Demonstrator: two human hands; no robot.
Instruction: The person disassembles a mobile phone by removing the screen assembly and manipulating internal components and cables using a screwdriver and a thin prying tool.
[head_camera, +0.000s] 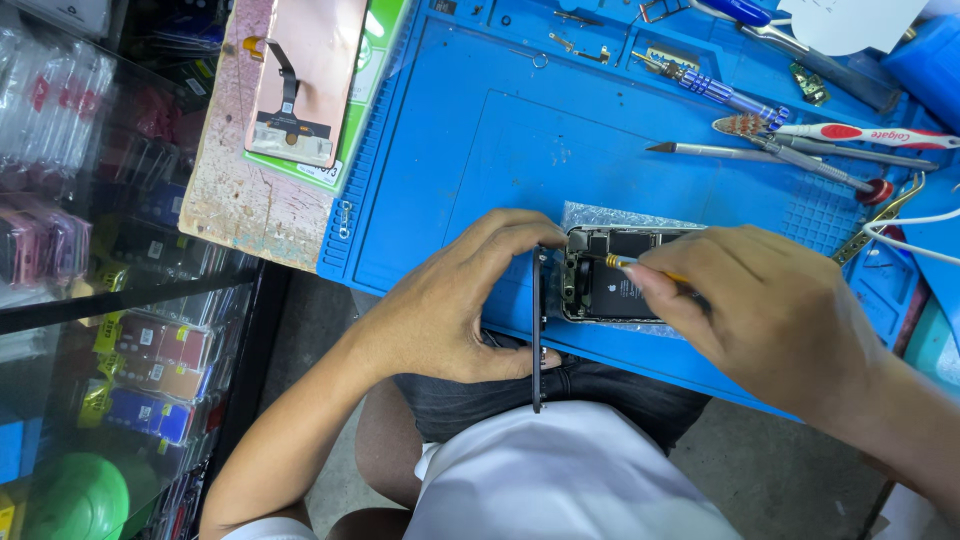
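An opened phone body (612, 283) lies on bubble wrap at the near edge of a blue work mat (470, 150), its black battery and circuit board showing. My left hand (460, 300) holds the phone's detached screen panel (538, 330) upright on its edge beside the body. My right hand (770, 310) grips a thin yellow-handled tool (640, 267), its tip touching the board near the top of the phone.
A toothbrush (850, 132), screwdrivers (720, 92), tweezers and small metal parts lie along the mat's far side. A spare display with a flex cable (300, 80) rests on a worn board at the far left. A glass case of boxed goods (100, 250) stands on the left.
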